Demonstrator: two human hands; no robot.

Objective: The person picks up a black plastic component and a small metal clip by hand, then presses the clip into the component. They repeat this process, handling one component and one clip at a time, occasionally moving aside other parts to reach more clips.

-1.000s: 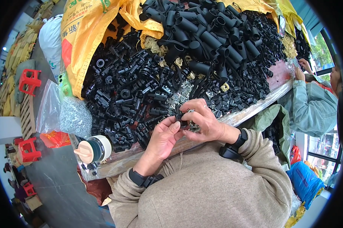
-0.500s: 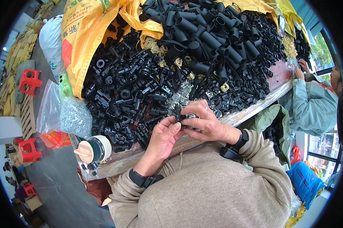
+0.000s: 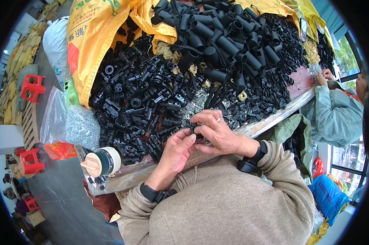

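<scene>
My left hand point(image 3: 178, 150) and my right hand point(image 3: 217, 134) meet above the table's near edge. Both are closed on one small black part point(image 3: 193, 129), pinched between thumbs and fingers. Most of it is hidden, so its exact kind cannot be made out. Just beyond my fingers lies a heap of small silvery metal pieces point(image 3: 194, 104). Left of that spreads a pile of black ribbed plastic fittings point(image 3: 131, 102). To the right are many small black clips or blocks point(image 3: 254, 102). Black tubes point(image 3: 227, 45) with straps are heaped farther back.
A cup with a pale lid point(image 3: 95, 163) stands at the table's left corner, by a clear bag of small screws point(image 3: 82, 126). A yellow woven sack point(image 3: 86, 45) rises at the back left. Another person point(image 3: 335, 110) works at the right. Red stools point(image 3: 32, 87) stand on the floor.
Both hands stay together on the small black part. The right fingers have shifted slightly, and the view has moved a little.
</scene>
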